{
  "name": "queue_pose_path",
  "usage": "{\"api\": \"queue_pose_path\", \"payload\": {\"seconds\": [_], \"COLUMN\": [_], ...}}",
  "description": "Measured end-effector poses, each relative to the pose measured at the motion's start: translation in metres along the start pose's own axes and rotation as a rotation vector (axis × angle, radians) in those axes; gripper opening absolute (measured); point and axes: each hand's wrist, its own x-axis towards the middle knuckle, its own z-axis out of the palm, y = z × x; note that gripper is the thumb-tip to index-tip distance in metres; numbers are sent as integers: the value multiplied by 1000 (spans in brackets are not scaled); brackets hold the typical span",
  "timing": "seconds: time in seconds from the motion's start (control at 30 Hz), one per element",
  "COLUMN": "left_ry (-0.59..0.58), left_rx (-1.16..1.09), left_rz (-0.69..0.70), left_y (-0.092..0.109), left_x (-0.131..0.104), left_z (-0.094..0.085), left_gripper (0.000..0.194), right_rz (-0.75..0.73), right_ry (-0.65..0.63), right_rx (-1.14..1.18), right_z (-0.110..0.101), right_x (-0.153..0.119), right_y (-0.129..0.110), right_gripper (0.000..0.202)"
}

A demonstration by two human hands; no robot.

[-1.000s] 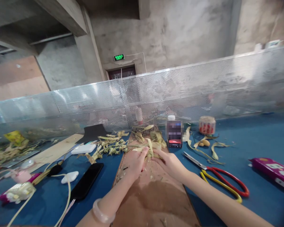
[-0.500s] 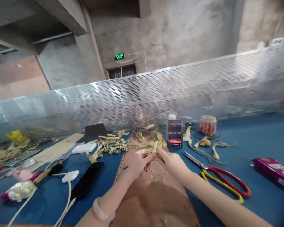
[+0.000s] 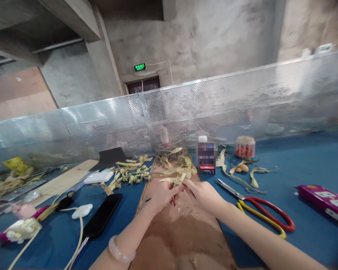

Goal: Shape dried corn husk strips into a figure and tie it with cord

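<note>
Close together over the brown board (image 3: 183, 232), my left hand (image 3: 166, 195) and my right hand (image 3: 198, 191) pinch a pale dried leaf strip (image 3: 171, 180). It looks like corn husk and sticks out above the fingers of both hands. My fingertips meet, so the exact grip is partly hidden. Just beyond them, more dried leaves (image 3: 187, 165) lie on the far part of the board. Left of the board sits a pile of folded pale-green leaf pieces (image 3: 133, 173). Scissors (image 3: 255, 204) with one red and one yellow handle lie right of my right hand, blades slightly apart.
A phone (image 3: 206, 157) stands upright against a white-capped bottle. Behind it to the right are a jar (image 3: 245, 147) and loose leaf strips (image 3: 255, 178). A purple packet (image 3: 323, 202) lies far right. On the left are a black phone (image 3: 103, 216), cables and a white case (image 3: 82, 211). A perforated metal screen (image 3: 124, 116) borders the back.
My hands stay together on the leaf strip, with only slight finger movement. The whole view has shifted a little, so things appear slightly further left.
</note>
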Motion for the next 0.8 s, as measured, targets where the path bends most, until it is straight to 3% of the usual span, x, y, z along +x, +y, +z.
{"api": "queue_pose_path", "payload": {"seconds": [0.17,0.37,0.53,0.67,0.8], "left_ry": [41,114,133,174,150], "left_rx": [-5,-75,-93,-84,-38], "left_rz": [49,63,79,91,81], "left_y": [-3,-5,-5,-7,-5], "left_x": [3,6,6,7,6], "left_z": [-1,2,3,-1,-6], "left_gripper": [36,36,40,40,33], "right_rz": [-2,24,46,68,96], "right_ry": [-45,-137,-161,-88,21], "right_rx": [-37,-147,-137,97,542], "right_z": [-1,2,10,16,12], "right_x": [1,3,4,2,6], "right_y": [-1,-13,-21,-19,-12], "right_gripper": [19,53,60,58,41]}}
